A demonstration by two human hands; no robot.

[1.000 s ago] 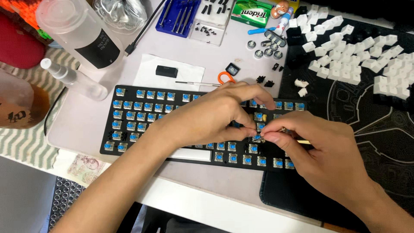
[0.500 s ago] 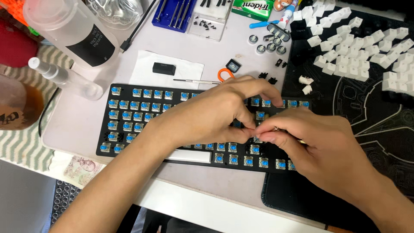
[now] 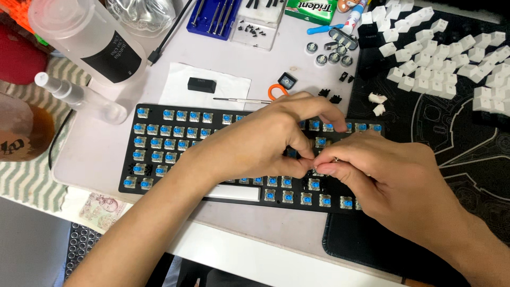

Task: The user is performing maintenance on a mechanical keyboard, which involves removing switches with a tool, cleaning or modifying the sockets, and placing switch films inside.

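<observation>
A black keyboard (image 3: pixel 159 159) with its caps off shows rows of blue switches. My left hand (image 3: pixel 265 141) lies across its middle, fingers curled, thumb and forefinger pinching at a switch. My right hand (image 3: pixel 393 183) meets it from the right, fingertips pinched on a small metal tool (image 3: pixel 324 162) at the same spot. What lies between the fingertips is mostly hidden. One white long keycap (image 3: pixel 234 192) remains on the bottom row.
Loose white keycaps (image 3: pixel 446 48) cover a black mat at the upper right. A plastic bottle (image 3: pixel 90 40), a small spray bottle (image 3: pixel 79 98), a blue tool case (image 3: pixel 215 16), a white paper with a black keycap (image 3: pixel 202 84) and an orange-handled puller (image 3: pixel 276 91) lie behind the keyboard.
Both hands have drawn closer together over the keyboard's middle, and the right hand's fingertips now touch the left's. The view has shifted slightly.
</observation>
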